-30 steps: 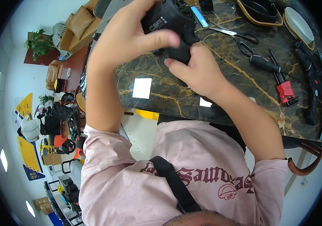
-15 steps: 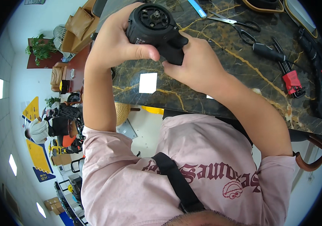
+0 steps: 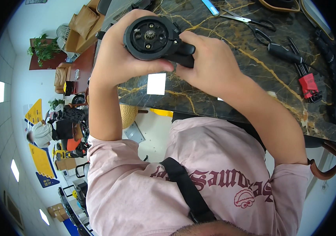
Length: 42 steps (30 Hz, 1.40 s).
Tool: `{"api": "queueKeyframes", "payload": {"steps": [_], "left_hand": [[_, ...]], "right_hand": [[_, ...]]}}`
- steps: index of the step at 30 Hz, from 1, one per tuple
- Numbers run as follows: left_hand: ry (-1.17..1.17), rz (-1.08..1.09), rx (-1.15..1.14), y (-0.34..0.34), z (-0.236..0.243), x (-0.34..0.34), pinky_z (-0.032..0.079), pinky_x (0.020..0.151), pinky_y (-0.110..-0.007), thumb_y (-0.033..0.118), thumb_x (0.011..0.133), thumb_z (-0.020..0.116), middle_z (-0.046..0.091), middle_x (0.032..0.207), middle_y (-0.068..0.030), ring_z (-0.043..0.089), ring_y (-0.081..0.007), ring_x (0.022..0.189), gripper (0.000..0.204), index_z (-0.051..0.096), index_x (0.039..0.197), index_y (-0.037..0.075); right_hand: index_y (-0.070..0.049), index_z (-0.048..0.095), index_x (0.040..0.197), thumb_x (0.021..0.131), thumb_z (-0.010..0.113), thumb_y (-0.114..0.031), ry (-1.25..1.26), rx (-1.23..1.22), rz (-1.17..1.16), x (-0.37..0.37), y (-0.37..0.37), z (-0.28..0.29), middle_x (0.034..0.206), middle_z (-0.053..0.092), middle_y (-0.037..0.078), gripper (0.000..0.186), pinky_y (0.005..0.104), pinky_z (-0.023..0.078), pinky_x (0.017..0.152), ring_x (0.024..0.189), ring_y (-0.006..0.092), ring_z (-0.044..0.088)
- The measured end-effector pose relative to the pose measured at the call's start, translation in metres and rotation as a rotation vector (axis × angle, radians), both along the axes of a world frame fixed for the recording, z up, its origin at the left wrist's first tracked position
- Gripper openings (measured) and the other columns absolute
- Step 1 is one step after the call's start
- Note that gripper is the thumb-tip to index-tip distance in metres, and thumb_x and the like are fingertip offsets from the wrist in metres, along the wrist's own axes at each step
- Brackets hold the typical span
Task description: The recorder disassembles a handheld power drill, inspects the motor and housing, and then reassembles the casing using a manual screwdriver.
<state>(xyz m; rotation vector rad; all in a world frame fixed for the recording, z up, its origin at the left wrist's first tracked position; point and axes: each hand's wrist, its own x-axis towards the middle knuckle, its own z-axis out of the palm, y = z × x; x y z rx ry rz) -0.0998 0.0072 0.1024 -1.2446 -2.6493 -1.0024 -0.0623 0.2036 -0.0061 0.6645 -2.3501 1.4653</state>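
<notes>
A black tool housing (image 3: 158, 39) with a round face, a small central gear and brass-coloured screws is held over the marble table (image 3: 254, 98). My left hand (image 3: 120, 51) is closed around the round body, thumb along its lower side. My right hand (image 3: 211, 63) is closed on the short grip on the housing's right. A white square (image 3: 156, 83) lies on the table just below. Right of my hands are scissors (image 3: 246, 20), a blue-and-white strip-like object (image 3: 210, 7), a black-handled tool (image 3: 285, 53) and a hex key set in a red holder (image 3: 308, 84).
A long black tool (image 3: 333, 94) and tan-rimmed trays (image 3: 317, 19) sit at the table's right. A wooden chair arm (image 3: 325, 169) is below it. At left are a sofa (image 3: 81, 29), a plant (image 3: 42, 47) and another person (image 3: 42, 133) beside some equipment.
Both hands have turned the housing so its round geared face points upward. The housing has moved down and left toward me, with both hands still on it.
</notes>
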Motion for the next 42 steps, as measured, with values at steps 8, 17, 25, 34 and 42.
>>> {"api": "queueKeyframes", "payload": {"steps": [8,17,25,34,42], "left_hand": [[-0.006,0.103,0.087,-0.004,-0.014,0.017,0.055,0.087,-0.029,0.026,0.053,0.103,0.073,0.105,-0.0036,0.068,-0.0128,0.095,0.073,0.066,0.113,0.003],[0.215,0.045,0.221,0.000,-0.037,0.035,0.057,0.084,-0.030,0.014,0.057,0.100,0.075,0.100,-0.0086,0.071,-0.0154,0.093,0.068,0.064,0.112,0.002],[-0.452,0.532,0.735,0.021,-0.073,0.038,0.056,0.075,-0.029,0.017,0.082,0.084,0.072,0.099,-0.0064,0.068,-0.0129,0.085,0.036,0.069,0.110,-0.001],[-0.688,0.500,0.708,0.018,-0.084,0.016,0.056,0.085,-0.033,0.047,0.096,0.068,0.071,0.110,-0.0093,0.069,-0.0169,0.097,0.054,0.064,0.121,0.000],[-0.500,0.412,0.567,0.024,-0.039,0.049,0.038,0.110,-0.040,0.067,0.105,0.020,0.064,0.135,-0.0147,0.057,-0.0262,0.127,0.085,0.061,0.136,-0.001]], "right_hand": [[-0.007,0.063,0.097,0.068,0.083,-0.017,0.108,0.065,0.050,-0.006,0.007,0.001,0.077,0.069,0.012,0.037,0.0460,0.055,0.070,0.081,0.0351,0.069],[-0.009,0.062,0.100,0.066,0.083,-0.016,0.387,0.144,-0.028,-0.015,0.008,-0.006,0.087,0.069,0.011,0.040,0.0454,0.053,0.071,0.083,0.0348,0.068],[-0.013,0.054,0.144,0.085,0.062,-0.015,0.722,0.160,-0.340,-0.018,-0.006,-0.017,0.078,0.059,0.003,0.059,0.0397,0.047,0.069,0.071,0.0231,0.060],[-0.001,0.058,0.118,0.087,0.058,-0.016,0.391,0.461,-0.348,-0.022,0.006,0.003,0.078,0.066,0.012,0.034,0.0439,0.052,0.067,0.075,0.0311,0.068],[-0.003,0.060,0.113,0.086,0.070,-0.010,0.078,-0.074,-0.084,-0.029,0.021,0.012,0.083,0.070,0.013,0.029,0.0421,0.055,0.073,0.078,0.0326,0.069]]}}
